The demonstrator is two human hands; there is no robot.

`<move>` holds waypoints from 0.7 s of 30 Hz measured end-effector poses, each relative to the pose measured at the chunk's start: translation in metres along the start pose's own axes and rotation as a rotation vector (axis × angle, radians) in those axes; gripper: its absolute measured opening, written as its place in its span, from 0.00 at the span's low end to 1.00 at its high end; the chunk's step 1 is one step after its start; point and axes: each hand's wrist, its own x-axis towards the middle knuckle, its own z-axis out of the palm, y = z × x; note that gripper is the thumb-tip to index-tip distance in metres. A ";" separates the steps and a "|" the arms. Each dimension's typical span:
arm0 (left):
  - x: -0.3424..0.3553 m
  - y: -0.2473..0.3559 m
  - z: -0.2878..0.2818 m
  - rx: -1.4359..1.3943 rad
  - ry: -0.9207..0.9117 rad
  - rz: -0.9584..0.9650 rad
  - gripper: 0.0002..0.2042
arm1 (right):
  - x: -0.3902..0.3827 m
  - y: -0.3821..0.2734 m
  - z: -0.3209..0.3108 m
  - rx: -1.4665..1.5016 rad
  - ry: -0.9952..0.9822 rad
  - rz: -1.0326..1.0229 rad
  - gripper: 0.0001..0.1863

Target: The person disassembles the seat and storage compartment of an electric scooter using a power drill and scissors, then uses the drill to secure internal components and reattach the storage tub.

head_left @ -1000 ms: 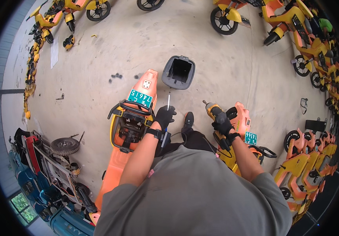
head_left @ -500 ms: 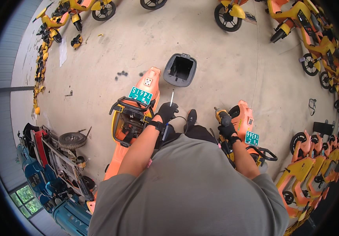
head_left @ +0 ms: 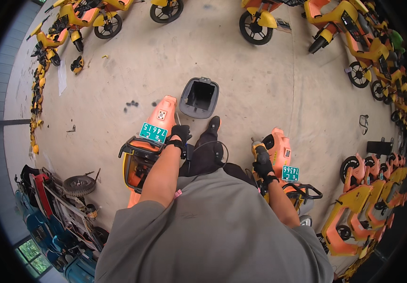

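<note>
My right hand [head_left: 263, 168], in a black glove, grips a yellow-and-black cordless drill [head_left: 260, 152], its nose pointing forward, away from me. My left hand [head_left: 180, 133], also gloved, is closed around a thin pale rod [head_left: 177, 118]; too little shows to tell its kind. This hand is close beside the orange rear fender [head_left: 162, 116] of an electric bike with a green plate [head_left: 153, 132]. To the right of the drill stands another orange bike [head_left: 279, 147] with its own green plate [head_left: 290, 173]. A dark cable [head_left: 225, 150] loops near my legs.
Ahead, a dark grey open bin [head_left: 183, 104] stands on the concrete floor. Yellow-and-orange bikes [head_left: 256, 27] line the far side, with more bikes [head_left: 352, 207] at the right. A loose wheel [head_left: 79, 186] and metal frames lie at the left.
One of my feet has stepped forward toward the bin. My left hand has moved alongside the left bike's fender with the rod. My right hand still holds the drill.
</note>
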 end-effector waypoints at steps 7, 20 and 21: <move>0.058 0.018 0.008 0.895 -0.064 0.028 0.12 | 0.035 0.056 0.005 -0.179 0.260 -0.631 0.08; 0.202 -0.084 0.104 -1.350 0.627 -0.965 0.21 | 0.028 0.019 -0.065 -0.021 -0.099 0.235 0.07; 0.207 -0.090 0.098 -1.352 0.637 -0.972 0.21 | 0.035 0.014 -0.068 -0.023 -0.112 0.242 0.07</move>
